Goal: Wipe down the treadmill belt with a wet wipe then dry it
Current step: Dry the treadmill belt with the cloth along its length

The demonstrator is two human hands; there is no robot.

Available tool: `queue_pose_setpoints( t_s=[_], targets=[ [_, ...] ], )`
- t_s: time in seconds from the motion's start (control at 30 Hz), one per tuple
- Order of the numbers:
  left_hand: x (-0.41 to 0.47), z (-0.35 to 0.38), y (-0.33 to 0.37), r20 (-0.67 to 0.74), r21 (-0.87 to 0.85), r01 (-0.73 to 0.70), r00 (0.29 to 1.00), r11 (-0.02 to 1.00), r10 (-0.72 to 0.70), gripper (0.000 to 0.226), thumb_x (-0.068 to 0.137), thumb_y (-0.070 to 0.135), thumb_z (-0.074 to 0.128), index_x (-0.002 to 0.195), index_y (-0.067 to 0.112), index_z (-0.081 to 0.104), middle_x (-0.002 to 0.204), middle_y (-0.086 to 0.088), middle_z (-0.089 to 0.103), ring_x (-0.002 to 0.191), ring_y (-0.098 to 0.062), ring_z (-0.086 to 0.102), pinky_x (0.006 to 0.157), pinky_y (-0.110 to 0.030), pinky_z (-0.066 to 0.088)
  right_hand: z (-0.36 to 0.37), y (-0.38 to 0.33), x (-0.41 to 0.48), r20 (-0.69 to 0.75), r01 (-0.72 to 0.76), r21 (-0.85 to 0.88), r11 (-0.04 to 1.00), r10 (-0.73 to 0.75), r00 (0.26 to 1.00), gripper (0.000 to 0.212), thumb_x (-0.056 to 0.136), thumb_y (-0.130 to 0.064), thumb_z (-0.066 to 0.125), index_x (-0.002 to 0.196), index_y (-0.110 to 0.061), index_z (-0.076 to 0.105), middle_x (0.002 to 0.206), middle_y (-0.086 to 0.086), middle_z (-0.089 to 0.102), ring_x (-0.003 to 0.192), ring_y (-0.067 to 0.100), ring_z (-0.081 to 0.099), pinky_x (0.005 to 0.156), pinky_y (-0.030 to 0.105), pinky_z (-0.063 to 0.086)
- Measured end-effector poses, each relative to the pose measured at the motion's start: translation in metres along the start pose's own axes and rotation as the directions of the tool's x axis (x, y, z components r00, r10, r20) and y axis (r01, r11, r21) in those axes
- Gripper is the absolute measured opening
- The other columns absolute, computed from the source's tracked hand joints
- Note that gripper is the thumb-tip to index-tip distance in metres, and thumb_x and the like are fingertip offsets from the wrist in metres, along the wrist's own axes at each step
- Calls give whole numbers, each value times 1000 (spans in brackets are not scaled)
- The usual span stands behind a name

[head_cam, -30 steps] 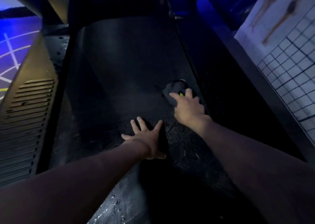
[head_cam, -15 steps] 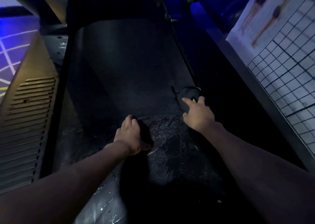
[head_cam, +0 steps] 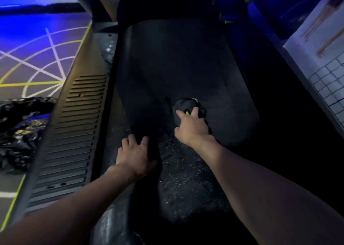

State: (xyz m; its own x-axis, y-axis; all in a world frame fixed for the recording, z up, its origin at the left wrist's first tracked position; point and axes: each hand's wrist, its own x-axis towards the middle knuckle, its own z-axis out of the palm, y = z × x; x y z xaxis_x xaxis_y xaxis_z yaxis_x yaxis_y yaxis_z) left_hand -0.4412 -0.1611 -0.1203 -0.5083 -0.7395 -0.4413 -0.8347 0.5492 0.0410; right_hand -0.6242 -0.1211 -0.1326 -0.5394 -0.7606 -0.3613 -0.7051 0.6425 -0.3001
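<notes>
The black treadmill belt [head_cam: 176, 62] runs away from me down the middle of the view. A bunched dark cloth with yellow marks [head_cam: 183, 104] lies on the belt right of centre. My right hand [head_cam: 191, 127] sits on top of it, with thumb and fingers curled over the wad. My left hand [head_cam: 135, 155] rests flat on the belt near its left edge, fingers spread and holding nothing. A glistening wet patch [head_cam: 182, 170] covers the belt between and below my hands.
A ribbed side rail [head_cam: 74, 133] borders the belt on the left, and a dark rail [head_cam: 279, 114] on the right. A crumpled black plastic bag [head_cam: 20, 129] lies on the floor at the left. A white gridded panel [head_cam: 327, 80] stands at the right.
My right hand has slid the cloth leftward from the belt's right edge toward the middle. My left hand shifted left and lies flat again.
</notes>
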Motion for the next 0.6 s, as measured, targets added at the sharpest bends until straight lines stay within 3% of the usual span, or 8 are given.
queue_pose_setpoints(
  t_s=[0.17, 0.33, 0.4, 0.47, 0.53, 0.6],
  targets=[
    [-13, 6, -46, -50, 23, 29, 998, 999, -28, 92, 72, 72, 61, 139, 15, 31, 137, -13, 32, 128, -32, 31, 111, -37, 30, 10, -47, 6, 14, 66, 1, 998, -66, 998, 61, 94, -35, 57, 149, -35, 30, 152, 14, 12, 116, 43, 46, 71, 37, 44],
    [-22, 19, -60, 141, 16, -96, 986, 995, 93, 131, 66, 70, 64, 150, -6, -2, 157, -26, -6, 147, -39, -8, 122, -37, 0, 36, -132, -4, 64, 213, 1, 977, -212, 975, 54, 88, -33, 63, 137, -28, 40, 144, 18, 23, 112, 43, 49, 89, 41, 49],
    [-25, 23, -66, 102, 85, -182, 980, 980, 173, 109, 78, 60, 56, 152, -1, 5, 159, -22, 4, 149, -35, 0, 121, -38, -3, 49, -167, -12, 95, 312, 6, 950, -312, 945, 60, 85, -29, 64, 139, -24, 38, 146, 23, 22, 110, 44, 49, 91, 43, 49],
    [-26, 24, -68, 87, 108, -184, 981, 977, 175, 88, 89, 49, 52, 153, 4, 11, 159, -18, 10, 148, -33, 7, 121, -39, 2, 54, -184, -11, 125, 351, -18, 936, -347, 930, 77, 85, -29, 64, 151, -24, 24, 152, 26, 14, 112, 46, 46, 91, 46, 50],
    [-27, 26, -67, 103, 120, -145, 986, 982, 133, 97, 85, 53, 55, 154, 5, 7, 158, -23, 6, 146, -39, 4, 121, -42, 5, 54, -187, -7, 170, 348, -55, 936, -335, 927, 88, 88, -33, 61, 157, -27, 7, 155, 26, 7, 116, 46, 43, 93, 47, 47],
    [-27, 20, -61, 134, 137, -119, 986, 983, 101, 98, 85, 55, 54, 155, 7, 4, 159, -23, 3, 146, -41, 2, 120, -41, 8, 52, -186, -11, 162, 332, -173, 927, -305, 938, 84, 90, -36, 58, 157, -28, 7, 158, 25, 4, 124, 49, 34, 100, 53, 36]
  ],
)
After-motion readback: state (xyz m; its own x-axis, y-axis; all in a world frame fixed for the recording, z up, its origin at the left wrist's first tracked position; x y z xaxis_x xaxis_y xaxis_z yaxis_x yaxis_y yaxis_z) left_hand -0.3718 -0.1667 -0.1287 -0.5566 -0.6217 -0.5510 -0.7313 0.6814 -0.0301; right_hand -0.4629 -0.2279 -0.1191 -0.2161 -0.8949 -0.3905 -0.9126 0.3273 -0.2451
